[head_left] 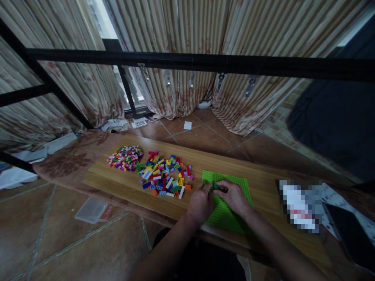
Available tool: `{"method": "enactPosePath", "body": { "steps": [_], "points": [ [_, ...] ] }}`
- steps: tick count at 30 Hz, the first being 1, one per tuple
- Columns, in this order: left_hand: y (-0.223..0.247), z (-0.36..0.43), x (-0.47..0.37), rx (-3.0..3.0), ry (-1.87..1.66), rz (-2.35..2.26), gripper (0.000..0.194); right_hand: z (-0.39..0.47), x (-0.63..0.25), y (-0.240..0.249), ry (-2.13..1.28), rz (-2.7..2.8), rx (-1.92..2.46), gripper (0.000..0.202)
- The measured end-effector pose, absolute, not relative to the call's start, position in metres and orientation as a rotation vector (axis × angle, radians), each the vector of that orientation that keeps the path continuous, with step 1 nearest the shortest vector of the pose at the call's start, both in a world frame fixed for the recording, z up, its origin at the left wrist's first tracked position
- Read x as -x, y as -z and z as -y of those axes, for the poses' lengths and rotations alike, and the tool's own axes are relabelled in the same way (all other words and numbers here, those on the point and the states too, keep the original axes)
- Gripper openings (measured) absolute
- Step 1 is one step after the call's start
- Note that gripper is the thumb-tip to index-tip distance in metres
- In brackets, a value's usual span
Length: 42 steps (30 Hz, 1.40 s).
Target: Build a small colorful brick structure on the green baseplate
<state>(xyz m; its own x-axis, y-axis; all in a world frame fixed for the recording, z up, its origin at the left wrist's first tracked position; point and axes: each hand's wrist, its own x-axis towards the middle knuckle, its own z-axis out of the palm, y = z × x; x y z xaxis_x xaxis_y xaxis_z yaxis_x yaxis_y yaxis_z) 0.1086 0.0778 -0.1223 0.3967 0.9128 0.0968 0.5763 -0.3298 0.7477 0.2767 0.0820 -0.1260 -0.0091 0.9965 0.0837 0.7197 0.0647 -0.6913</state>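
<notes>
A bright green studded baseplate (227, 214) lies on the wooden board in front of me. Over its upper left part, my left hand (200, 203) and my right hand (233, 196) meet with bent fingers. Between the fingertips shows a small dark green brick (216, 186). The right thumb and fingers pinch it; the left fingertips are curled close against its left side, and what they hold, if anything, is hidden. Left of the hands spreads a loose pile of mixed bricks (164, 175), with a heap of smaller colourful pieces (124, 158) beyond it.
The wooden board (260, 187) rests on a brown cloth (70, 160). At the right are a pixelated item (299, 207) and a dark phone-like object (348, 234). A clear plastic lid or box (91, 210) lies on the tiled floor. A black metal bar (187, 62) crosses beyond the board.
</notes>
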Motion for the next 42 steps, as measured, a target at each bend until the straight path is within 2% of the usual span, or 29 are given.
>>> {"method": "enactPosePath", "body": {
  "steps": [14,18,23,30,42],
  "points": [
    [0.117,-0.076,-0.111,-2.102,-0.613,-1.336,0.034,-0.079,-0.266,0.119,-0.496,1.88,1.782,0.021],
    [0.114,-0.076,-0.111,-2.112,-0.62,-1.349,0.033,-0.077,-0.267,0.119,-0.491,1.872,1.76,0.03],
    [0.109,-0.075,-0.111,-2.105,-0.576,-1.376,0.041,-0.072,-0.275,0.12,-0.656,1.691,1.723,0.045],
    [0.102,-0.067,-0.118,-2.398,-0.453,-1.308,0.05,-0.046,-0.291,0.11,-0.581,1.451,1.699,0.036],
    [0.115,-0.065,-0.126,-2.702,-0.357,-1.295,0.043,-0.027,-0.279,0.111,-0.67,1.337,1.686,0.031]
  ]
}}
